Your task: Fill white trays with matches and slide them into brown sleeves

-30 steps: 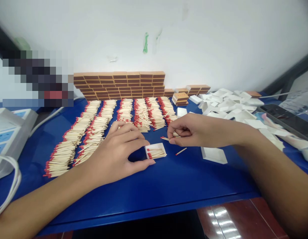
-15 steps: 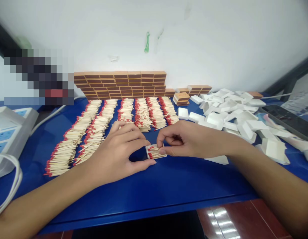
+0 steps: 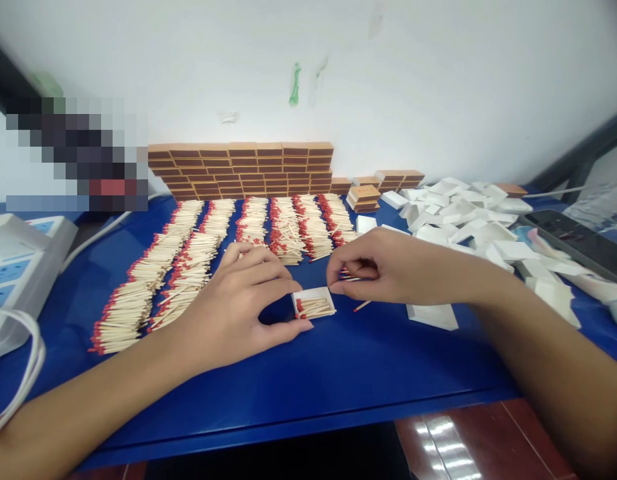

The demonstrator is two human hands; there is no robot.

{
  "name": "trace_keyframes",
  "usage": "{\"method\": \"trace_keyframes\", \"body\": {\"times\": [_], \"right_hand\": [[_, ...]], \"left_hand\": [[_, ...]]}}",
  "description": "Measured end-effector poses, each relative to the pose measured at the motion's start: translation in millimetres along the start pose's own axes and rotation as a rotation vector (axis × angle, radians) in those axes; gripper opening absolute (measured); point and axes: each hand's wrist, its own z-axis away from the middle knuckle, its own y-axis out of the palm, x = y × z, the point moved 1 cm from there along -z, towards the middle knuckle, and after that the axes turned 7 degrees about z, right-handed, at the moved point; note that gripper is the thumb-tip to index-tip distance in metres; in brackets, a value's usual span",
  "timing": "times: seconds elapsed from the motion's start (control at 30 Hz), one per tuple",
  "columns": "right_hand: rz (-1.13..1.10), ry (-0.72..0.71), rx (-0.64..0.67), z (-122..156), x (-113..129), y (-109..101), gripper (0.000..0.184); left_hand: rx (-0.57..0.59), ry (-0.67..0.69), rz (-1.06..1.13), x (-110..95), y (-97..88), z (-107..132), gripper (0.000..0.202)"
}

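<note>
A small white matchbox tray (image 3: 314,293) lies on the blue tabletop with several red-tipped matches (image 3: 316,307) inside. My left hand (image 3: 253,297) holds it at its left end, index finger at the far side and thumb at the near side. Just beyond the tray's right end is my right hand (image 3: 368,267), its thumb and index finger pinched together. Loose red match heads show between and below its curled fingers. I cannot tell whether those matches are held or lie on the table. Behind my hands are rows of matches (image 3: 286,230).
Brown matchboxes (image 3: 243,170) stand stacked against the wall, with a smaller pile (image 3: 363,197) to their right. White empty trays (image 3: 453,213) lie heaped on the right, near a phone (image 3: 578,240). A power strip (image 3: 28,267) and white cable sit at left.
My right hand has pulled away from the tray, moving up and to the right. The matches in the tray are now uncovered. My left hand keeps its place.
</note>
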Motion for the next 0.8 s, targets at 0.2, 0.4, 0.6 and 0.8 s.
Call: {"method": "trace_keyframes", "body": {"times": [0.2,0.4,0.6,0.8], "right_hand": [[0.105,0.148,0.240,16,-20,-14,0.018],[0.007,0.057,0.192,8,-6,-8,0.022],[-0.063,-0.006,-0.015,-3,13,7,0.016],[-0.149,-0.072,-0.049,-8,21,20,0.018]], "left_hand": [[0.010,-0.008,-0.004,1,0.3,2,0.026],[0.003,-0.003,-0.005,0,-0.5,3,0.026],[0.011,-0.011,0.004,-1,0.4,0,0.024],[0.001,-0.001,0.009,-2,1.1,-1,0.023]]}}
